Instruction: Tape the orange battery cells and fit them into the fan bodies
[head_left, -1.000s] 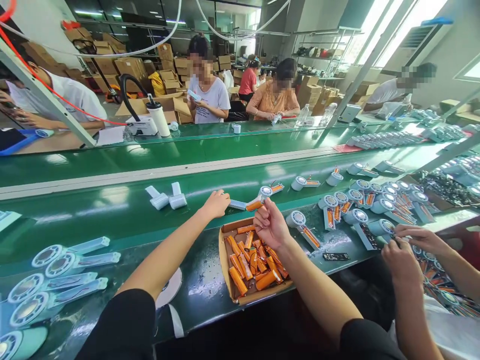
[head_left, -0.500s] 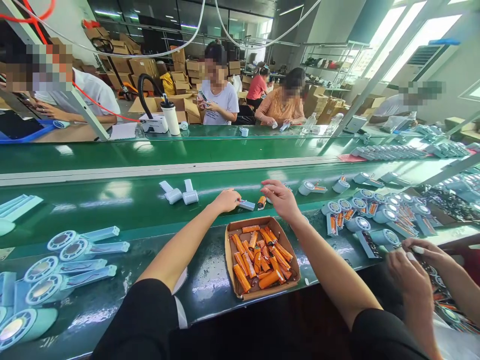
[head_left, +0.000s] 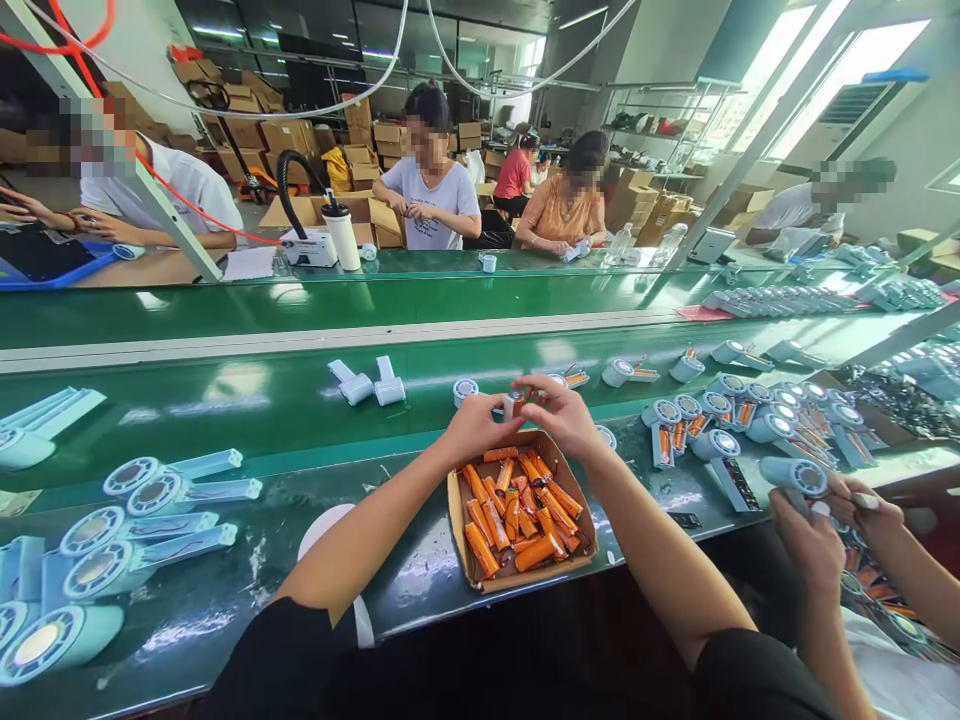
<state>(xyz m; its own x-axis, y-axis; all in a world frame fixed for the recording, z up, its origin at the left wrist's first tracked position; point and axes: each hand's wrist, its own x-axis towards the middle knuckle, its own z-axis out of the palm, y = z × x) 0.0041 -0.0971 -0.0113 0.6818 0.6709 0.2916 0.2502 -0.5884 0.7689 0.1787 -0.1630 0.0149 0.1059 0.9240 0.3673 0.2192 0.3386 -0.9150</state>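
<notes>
My left hand (head_left: 480, 428) is closed, its thumb and fingers pinching a small orange battery (head_left: 513, 405) with a whitish part showing. My right hand (head_left: 559, 410) meets it from the right, thumb and forefinger curled onto the same battery; the fingers hide much of it. Just beyond my left hand is the round head of a light blue handheld fan (head_left: 465, 390); whether it joins what I hold is hidden. Below both hands stands a shallow cardboard box (head_left: 459, 540), full of orange wrapped batteries (head_left: 517, 510) with wires.
Light blue fan housings (head_left: 150, 500) lie at left, and two (head_left: 360, 385) on the green belt (head_left: 225, 400). More fans with orange batteries (head_left: 675, 430) crowd the right. A co-worker's hands (head_left: 817, 530) hold a fan at lower right. Other people sit across the line.
My hands have come together, the left moving right and nearer, and now both are on the battery. The fan head by my left hand has become visible. The co-worker at right has raised a fan.
</notes>
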